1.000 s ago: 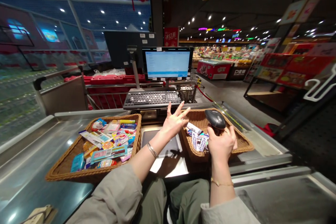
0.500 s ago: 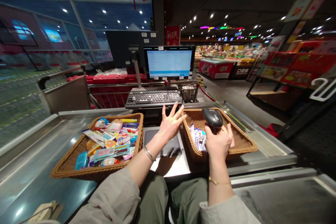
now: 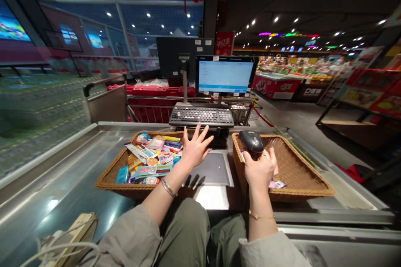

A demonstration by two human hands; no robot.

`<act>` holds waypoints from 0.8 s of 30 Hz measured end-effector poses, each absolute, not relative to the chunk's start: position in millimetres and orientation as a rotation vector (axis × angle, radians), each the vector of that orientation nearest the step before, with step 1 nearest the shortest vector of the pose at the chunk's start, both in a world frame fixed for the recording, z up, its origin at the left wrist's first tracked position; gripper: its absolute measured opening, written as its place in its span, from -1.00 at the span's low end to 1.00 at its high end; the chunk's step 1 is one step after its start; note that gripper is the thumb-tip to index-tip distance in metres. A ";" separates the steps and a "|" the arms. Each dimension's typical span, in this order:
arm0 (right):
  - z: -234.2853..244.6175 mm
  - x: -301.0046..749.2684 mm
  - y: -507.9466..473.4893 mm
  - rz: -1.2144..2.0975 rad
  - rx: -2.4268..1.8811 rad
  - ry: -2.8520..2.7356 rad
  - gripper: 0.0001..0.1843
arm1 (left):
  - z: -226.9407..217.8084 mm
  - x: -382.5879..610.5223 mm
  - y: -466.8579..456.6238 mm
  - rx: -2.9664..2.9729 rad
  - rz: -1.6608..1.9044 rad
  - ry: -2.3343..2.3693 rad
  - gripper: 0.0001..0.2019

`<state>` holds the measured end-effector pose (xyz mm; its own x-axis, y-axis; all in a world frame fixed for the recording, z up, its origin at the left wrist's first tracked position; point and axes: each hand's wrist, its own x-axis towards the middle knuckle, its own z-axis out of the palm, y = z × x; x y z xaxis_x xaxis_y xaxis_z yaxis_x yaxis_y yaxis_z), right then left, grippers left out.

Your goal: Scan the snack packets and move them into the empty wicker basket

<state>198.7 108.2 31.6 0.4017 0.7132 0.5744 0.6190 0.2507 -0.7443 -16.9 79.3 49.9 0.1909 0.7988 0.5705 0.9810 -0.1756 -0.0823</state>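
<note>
My left hand (image 3: 194,149) is open, its fingers spread, in the air beside the right edge of the left wicker basket (image 3: 108,177). That basket holds a pile of small packaged goods (image 3: 153,156). In my right hand (image 3: 260,167) is a black barcode scanner (image 3: 251,141), its head pointing up and forward over the right wicker basket (image 3: 300,162). A small colourful packet (image 3: 277,184) shows in this basket below my hand; my hand and the scanner hide part of what lies there.
A black keyboard (image 3: 202,116) and a lit monitor (image 3: 225,74) stand ahead between the baskets. A grey flat panel (image 3: 216,169) lies in the counter's middle. A power strip with cables (image 3: 75,233) sits on the metal counter (image 3: 59,162) at lower left.
The view has turned left, so baskets and monitor appear further right. My left hand has moved left, from near the right basket towards the left one. The scanner stays in my right hand.
</note>
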 end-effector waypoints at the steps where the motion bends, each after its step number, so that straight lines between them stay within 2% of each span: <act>1: 31.1 194.9 108.0 0.102 -1.422 -1.294 -0.62 | 49.5 -23.7 75.8 -2.026 -0.560 -1.684 -0.53; 24: 27.3 126.6 92.4 0.193 -1.318 -1.489 -0.63 | 26.2 -164.3 -3.8 -1.862 -0.276 -2.138 -0.56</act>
<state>126.6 92.4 27.3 0.2015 0.7833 0.5881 0.6075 0.3710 -0.7023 -164.3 -3.8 26.2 -0.1212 0.9324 0.3405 0.9883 0.1454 -0.0466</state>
